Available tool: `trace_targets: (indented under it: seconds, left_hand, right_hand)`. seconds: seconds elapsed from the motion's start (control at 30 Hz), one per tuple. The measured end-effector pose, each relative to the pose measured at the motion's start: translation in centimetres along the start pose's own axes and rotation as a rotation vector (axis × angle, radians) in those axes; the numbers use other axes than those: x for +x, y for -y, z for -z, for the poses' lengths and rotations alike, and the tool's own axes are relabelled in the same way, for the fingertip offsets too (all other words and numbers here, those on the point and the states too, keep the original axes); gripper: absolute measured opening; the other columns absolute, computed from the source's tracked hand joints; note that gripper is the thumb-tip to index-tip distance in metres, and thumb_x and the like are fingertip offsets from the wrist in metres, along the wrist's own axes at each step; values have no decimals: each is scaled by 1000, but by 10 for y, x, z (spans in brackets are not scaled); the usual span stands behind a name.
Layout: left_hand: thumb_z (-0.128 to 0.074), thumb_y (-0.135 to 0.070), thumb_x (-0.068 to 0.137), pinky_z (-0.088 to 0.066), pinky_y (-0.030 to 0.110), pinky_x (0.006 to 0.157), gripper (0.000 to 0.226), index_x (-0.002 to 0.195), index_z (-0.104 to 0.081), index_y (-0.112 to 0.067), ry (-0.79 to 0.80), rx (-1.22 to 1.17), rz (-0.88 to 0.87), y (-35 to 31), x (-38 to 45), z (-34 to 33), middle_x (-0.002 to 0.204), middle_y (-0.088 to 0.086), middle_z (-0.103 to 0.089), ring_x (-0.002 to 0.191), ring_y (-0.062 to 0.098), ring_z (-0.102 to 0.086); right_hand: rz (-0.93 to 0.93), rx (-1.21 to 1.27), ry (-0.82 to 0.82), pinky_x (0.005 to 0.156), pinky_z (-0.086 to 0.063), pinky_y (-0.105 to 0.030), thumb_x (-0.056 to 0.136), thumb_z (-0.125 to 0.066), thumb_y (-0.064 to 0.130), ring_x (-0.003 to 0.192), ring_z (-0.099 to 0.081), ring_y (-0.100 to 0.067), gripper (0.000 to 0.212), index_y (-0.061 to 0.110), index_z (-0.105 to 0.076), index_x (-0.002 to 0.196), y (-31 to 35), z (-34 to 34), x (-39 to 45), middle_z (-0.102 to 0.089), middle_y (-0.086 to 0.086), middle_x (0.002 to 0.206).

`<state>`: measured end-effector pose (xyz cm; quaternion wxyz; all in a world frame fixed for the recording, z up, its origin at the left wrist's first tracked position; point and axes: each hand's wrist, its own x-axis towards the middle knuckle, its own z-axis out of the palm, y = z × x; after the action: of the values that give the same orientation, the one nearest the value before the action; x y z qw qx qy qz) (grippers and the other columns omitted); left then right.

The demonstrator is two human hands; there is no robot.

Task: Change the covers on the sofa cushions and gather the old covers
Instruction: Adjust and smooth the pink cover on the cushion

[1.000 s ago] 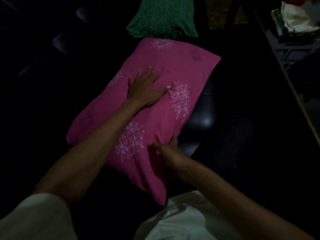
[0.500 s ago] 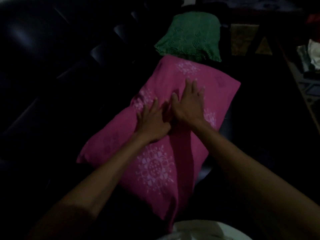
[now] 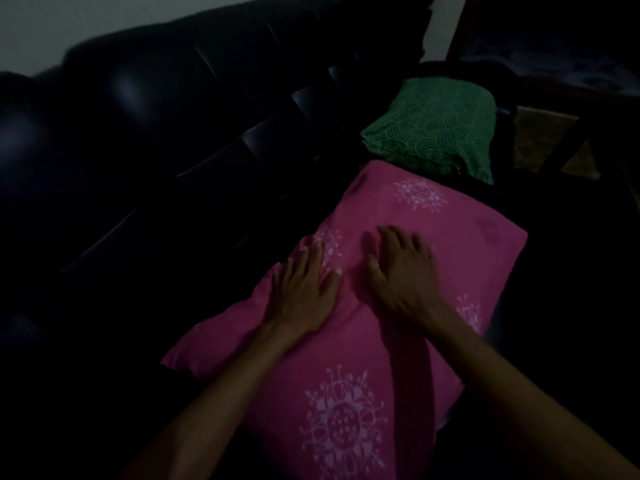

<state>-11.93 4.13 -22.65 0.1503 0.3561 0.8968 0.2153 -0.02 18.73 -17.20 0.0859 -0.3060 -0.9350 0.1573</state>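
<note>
A cushion in a pink cover (image 3: 433, 244) with white flower prints lies on the seat of a dark leather sofa (image 3: 145, 140). My left hand (image 3: 304, 289) lies flat on the cushion's left half with straight, spread fingers. Beside it, my right hand (image 3: 403, 271) presses on the cushion's middle, its fingers slightly bent. Neither hand grips the cloth. Beyond the pink cushion lies a cushion in a green patterned cover (image 3: 436, 129), at the sofa's far end.
The sofa's dark backrest rises on the left under a pale wall (image 3: 52, 26). A dark wooden table edge (image 3: 616, 168) runs along the right. The room is dim and much of the surroundings is black.
My right hand left the cushion's near edge and came up beside my left hand on top. Since then the two hands have drawn slightly apart. The view has tilted upward.
</note>
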Motion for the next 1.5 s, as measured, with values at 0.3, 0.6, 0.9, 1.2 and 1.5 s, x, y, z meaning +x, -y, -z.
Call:
trace_targets:
  seconds: [0.3,0.6,0.9,1.2,1.5]
  left_hand:
    - [-16,-85,86,-20,57,119,93,159,-15,-28,76,-95,495,44,-42,32,161,8,-31,144,36,-33]
    - [-27,-83,88,-32,48,113,78,154,-24,-43,113,-229,395,44,-40,40,153,3,-43,135,32,-44]
    - [-17,-108,58,-37,50,113,120,154,-33,-37,301,-116,467,57,-63,57,153,2,-45,133,31,-48]
    - [-20,-69,97,-6,39,125,69,158,-4,-40,32,-99,138,26,-59,19,168,-8,-4,154,15,-6]
    - [-32,-66,98,-6,44,125,70,159,-12,-38,127,-200,164,16,-34,43,168,-6,-3,154,17,1]
  right_hand:
    - [179,-105,151,126,1,-50,98,-27,66,156,-12,-16,66,39,-28,158,12,-37,54,-22,10,167]
    - [153,-89,148,126,5,-49,99,-22,68,156,-7,-14,69,37,-22,160,8,-41,43,-15,9,169]
    - [172,-105,185,126,0,-48,96,-20,71,156,-10,-13,73,38,-18,160,9,-38,17,-15,10,169]
    - [240,-154,223,123,-15,-48,82,-16,75,150,-28,-19,87,34,-30,157,13,-22,29,-30,6,164]
    - [149,-215,179,122,8,-62,98,-16,69,157,2,-28,72,35,-13,162,-25,-15,83,-5,8,171]
